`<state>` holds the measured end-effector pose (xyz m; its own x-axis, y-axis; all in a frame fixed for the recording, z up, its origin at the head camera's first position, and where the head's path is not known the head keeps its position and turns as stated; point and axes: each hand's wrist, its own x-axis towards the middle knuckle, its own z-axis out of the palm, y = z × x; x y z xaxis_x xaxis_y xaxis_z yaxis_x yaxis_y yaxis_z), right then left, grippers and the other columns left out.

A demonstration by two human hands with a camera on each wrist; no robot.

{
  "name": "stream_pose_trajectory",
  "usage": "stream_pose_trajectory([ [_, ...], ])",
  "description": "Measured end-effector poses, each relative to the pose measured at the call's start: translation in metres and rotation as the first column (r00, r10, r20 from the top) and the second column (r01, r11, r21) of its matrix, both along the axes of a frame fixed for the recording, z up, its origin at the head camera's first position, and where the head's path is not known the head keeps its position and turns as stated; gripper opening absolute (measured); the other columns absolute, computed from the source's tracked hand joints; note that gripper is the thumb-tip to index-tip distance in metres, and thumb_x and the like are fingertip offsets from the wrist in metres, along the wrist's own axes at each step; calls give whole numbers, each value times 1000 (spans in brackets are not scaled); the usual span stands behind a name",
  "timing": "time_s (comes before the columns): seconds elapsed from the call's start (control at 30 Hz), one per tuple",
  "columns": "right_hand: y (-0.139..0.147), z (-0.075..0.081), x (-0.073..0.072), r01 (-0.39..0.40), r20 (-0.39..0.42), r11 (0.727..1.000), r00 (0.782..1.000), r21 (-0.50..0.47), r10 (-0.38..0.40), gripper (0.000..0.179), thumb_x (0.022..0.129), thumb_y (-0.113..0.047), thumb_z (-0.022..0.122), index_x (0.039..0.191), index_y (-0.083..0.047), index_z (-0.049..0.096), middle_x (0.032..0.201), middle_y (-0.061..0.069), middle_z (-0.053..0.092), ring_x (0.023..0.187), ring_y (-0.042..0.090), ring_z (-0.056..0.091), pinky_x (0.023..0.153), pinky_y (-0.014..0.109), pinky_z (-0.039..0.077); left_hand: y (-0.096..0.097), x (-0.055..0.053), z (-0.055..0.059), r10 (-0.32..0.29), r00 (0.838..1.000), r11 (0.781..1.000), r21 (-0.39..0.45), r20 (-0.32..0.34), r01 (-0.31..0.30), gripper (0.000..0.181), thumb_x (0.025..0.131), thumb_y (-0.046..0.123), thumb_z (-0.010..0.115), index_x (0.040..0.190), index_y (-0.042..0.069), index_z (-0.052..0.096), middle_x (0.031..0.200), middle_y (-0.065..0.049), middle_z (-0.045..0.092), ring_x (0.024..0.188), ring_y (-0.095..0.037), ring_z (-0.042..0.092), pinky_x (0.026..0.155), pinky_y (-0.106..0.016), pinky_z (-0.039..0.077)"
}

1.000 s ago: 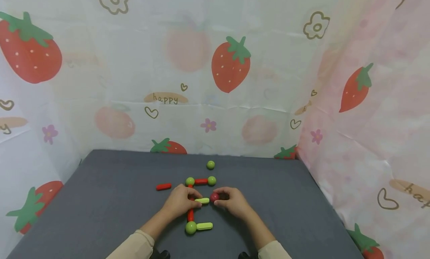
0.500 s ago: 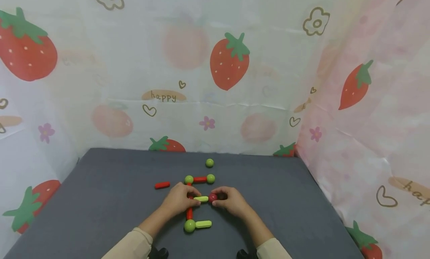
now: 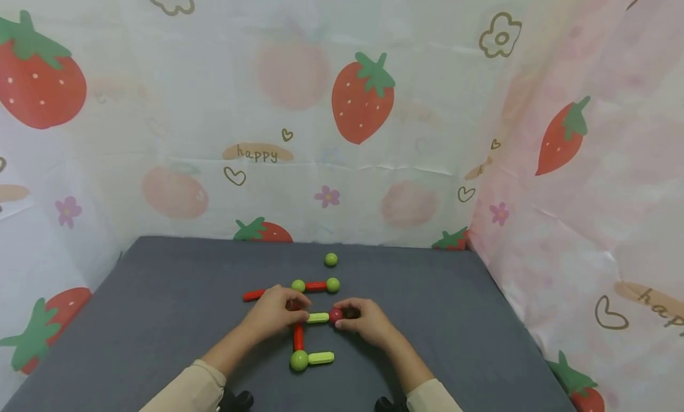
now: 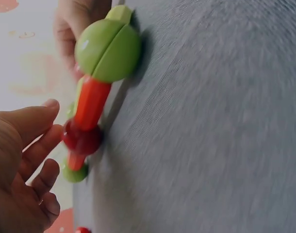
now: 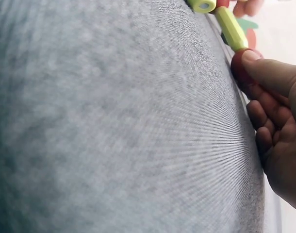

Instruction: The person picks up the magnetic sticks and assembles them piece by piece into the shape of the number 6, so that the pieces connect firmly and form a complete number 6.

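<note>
A toy frame of balls and rods lies on the table. My right hand (image 3: 369, 322) pinches a dark red ball (image 3: 335, 315) between thumb and fingers; the ball meets the end of a yellow-green rod (image 3: 318, 317). My left hand (image 3: 272, 310) is beside that rod's other end, its fingers loosely bent. In the left wrist view its fingertips are right by a second dark red ball (image 4: 85, 138), which joins the red rods; the head view hides this ball behind the hand. Nearer me, a red rod (image 3: 298, 338) runs to a green ball (image 3: 299, 360) bearing another yellow-green rod (image 3: 322, 358).
At the frame's far end, a green ball (image 3: 298, 286), a red rod (image 3: 316, 286) and another green ball (image 3: 333, 285) form a row. A loose green ball (image 3: 331, 259) lies behind them. A loose red rod (image 3: 253, 295) is at the left, on the dark grey table (image 3: 438, 317).
The right hand has brought the dark red ball against the yellow-green rod. My left hand has let go of that rod and drawn back left, now overlapping the loose red rod.
</note>
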<state>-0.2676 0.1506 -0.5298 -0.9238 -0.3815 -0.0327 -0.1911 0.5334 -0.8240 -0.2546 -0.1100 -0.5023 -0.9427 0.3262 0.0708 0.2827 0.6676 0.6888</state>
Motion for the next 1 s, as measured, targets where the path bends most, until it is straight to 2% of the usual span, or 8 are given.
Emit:
stream_pose_trajectory([
  [0.2,1,1,-3,-1,-1,1000,1000,15,1,36,80,-27,80,115,-22,71,103,-3,70,88,10,59,77,29,47,-20,1,10,64,996,998,-23,-60,-66,21,82,28,79,102,24,75,93,14,69,84,-15,49,72,-31,40],
  [0.37,1,-2,-4,-5,-18,1000,1000,4,5,36,80,-26,81,114,-21,71,102,-2,70,88,11,59,77,29,47,-43,-1,10,84,992,996,-27,-98,-87,20,83,27,78,103,23,75,97,13,69,92,-17,56,78,-35,46],
  [0.5,1,-5,-4,-7,-19,1000,1000,0,7,36,80,-27,81,114,-21,71,102,-3,70,87,10,58,76,27,47,-64,-5,4,88,990,996,-24,-107,-91,24,84,27,77,107,21,74,101,9,70,97,-18,62,81,-37,52],
  [0.67,1,-6,-1,0,2,1000,1000,-10,0,36,80,-28,81,114,-23,72,103,-3,70,89,10,59,77,28,47,-85,-13,-3,118,988,993,-17,-99,-120,28,83,24,77,110,16,73,104,2,72,94,-17,65,75,-34,54],
  [0.73,2,-5,-1,0,5,1000,1000,-14,0,36,80,-27,81,114,-22,72,104,-3,70,90,11,59,78,28,47,-93,-17,-6,140,985,989,-25,-100,-143,31,83,24,77,113,15,71,106,-1,72,94,-18,66,82,-39,53],
  [0.87,2,-3,-2,-6,9,1000,1000,-18,6,37,80,-28,81,115,-22,71,106,-2,71,91,10,60,79,28,48,-107,-22,-12,177,979,981,-55,-104,-184,36,83,26,78,116,15,70,111,-3,71,100,-22,63,89,-48,49],
  [1.0,3,-4,-3,-10,13,1000,1000,-20,10,38,79,-28,81,115,-22,71,107,-3,71,91,9,61,79,27,49,-113,-25,-16,177,978,980,-76,-111,-186,37,81,28,79,114,14,70,111,-4,70,105,-27,58,89,-49,47],
])
